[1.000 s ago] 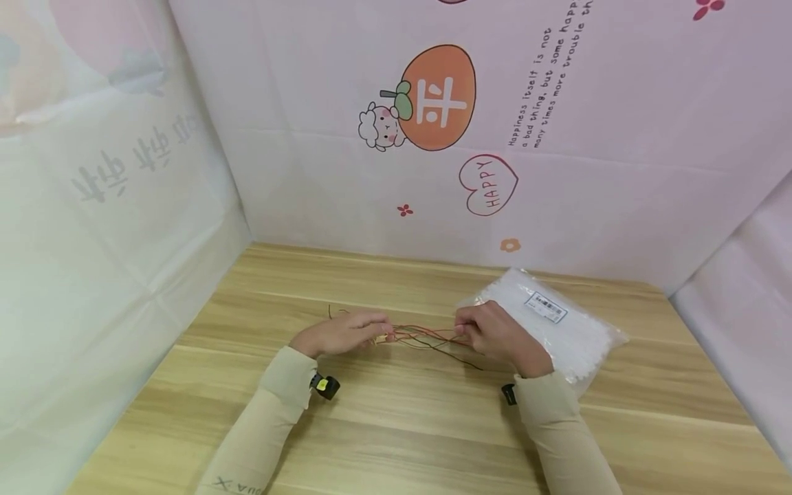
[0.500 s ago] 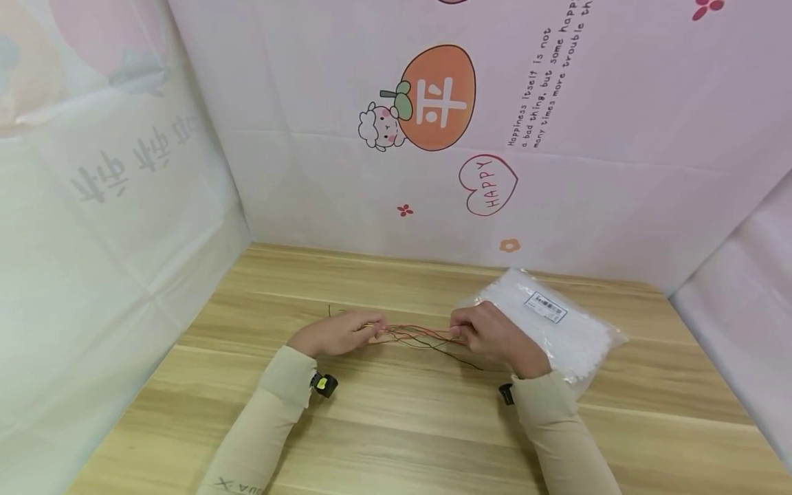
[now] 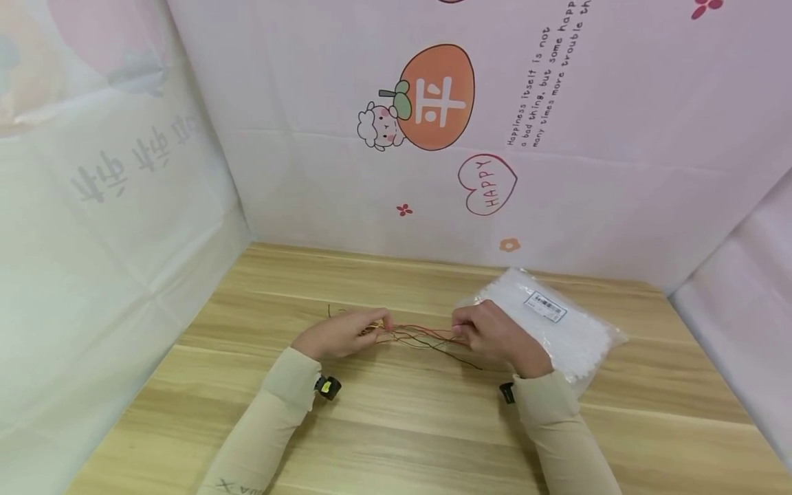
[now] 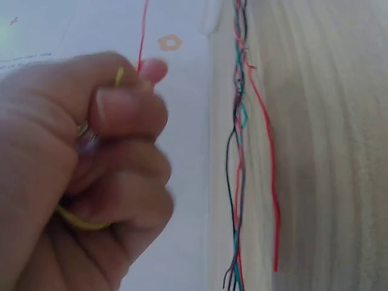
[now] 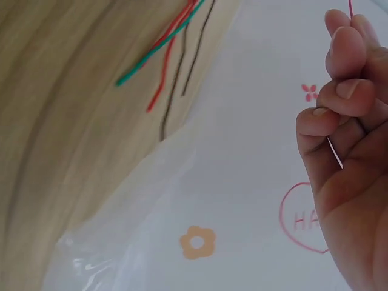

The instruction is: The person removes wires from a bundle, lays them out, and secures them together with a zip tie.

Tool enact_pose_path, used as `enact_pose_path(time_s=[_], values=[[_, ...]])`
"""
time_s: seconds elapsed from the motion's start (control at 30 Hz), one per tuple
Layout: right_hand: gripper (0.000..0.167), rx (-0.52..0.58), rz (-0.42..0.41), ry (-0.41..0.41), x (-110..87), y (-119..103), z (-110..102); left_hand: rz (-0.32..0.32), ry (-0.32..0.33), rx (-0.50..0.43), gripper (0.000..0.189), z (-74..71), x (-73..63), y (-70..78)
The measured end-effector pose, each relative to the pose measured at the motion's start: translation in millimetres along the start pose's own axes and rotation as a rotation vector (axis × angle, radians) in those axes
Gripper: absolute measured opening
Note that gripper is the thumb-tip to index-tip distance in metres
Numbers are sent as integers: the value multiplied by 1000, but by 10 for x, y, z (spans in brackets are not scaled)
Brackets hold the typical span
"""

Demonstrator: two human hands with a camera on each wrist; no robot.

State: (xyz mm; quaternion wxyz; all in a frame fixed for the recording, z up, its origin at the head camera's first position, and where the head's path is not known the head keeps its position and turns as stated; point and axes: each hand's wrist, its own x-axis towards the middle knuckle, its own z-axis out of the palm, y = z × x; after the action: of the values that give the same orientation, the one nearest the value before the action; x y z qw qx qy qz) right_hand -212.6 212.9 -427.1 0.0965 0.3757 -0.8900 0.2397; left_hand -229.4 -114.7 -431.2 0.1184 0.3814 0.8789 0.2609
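Note:
Thin red, black, green and yellow wires [image 3: 427, 336] stretch between my two hands in the head view. My left hand [image 3: 343, 333] is curled round a coiled yellow wire [image 4: 85, 223], whose end pokes out above the index finger in the left wrist view. A red wire [image 4: 143, 36] runs up from the same fingertips. Beside that hand, a loosely twisted wire bundle [image 4: 237, 121] crosses the view. My right hand [image 3: 498, 338] pinches a red wire [image 5: 350, 7] between thumb and index finger. Several loose wire ends [image 5: 163, 60] show left of it in the right wrist view.
A clear plastic bag [image 3: 566, 333] of white sticks, with a barcode label [image 3: 546, 306], lies on the wooden table [image 3: 396, 426] under and behind my right forearm. Printed cloth [image 3: 322, 185] hangs as a wall behind the table and on both sides.
My left hand drew back slightly left, then came forward again; its fingers are now further apart, with yellow coils showing between them. My right hand has shifted a little left, still pinching wire.

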Motion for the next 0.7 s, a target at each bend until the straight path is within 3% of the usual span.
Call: enact_pose_path(time_s=[0.17,0.27,0.43,0.5,0.6,0.7], values=[[28,-17,-39,-7,16,-71,-24,-97,141,157,8,-8,-35,-72],[29,-28,-10,-8,0,-83,-58,-114,125,157,13,-41,-61,-120],[26,-12,96,-46,-50,-17,-127,-27,-27,-55,24,-107,-82,-159],[25,9,141,-60,-84,42,-148,-26,-66,-156,25,-126,-96,-161],[25,42,197,-82,-122,113,-159,-36,-90,-277,30,-151,-115,-151],[25,64,228,-87,-146,152,-162,-33,-62,-290,36,-190,-144,-180]])
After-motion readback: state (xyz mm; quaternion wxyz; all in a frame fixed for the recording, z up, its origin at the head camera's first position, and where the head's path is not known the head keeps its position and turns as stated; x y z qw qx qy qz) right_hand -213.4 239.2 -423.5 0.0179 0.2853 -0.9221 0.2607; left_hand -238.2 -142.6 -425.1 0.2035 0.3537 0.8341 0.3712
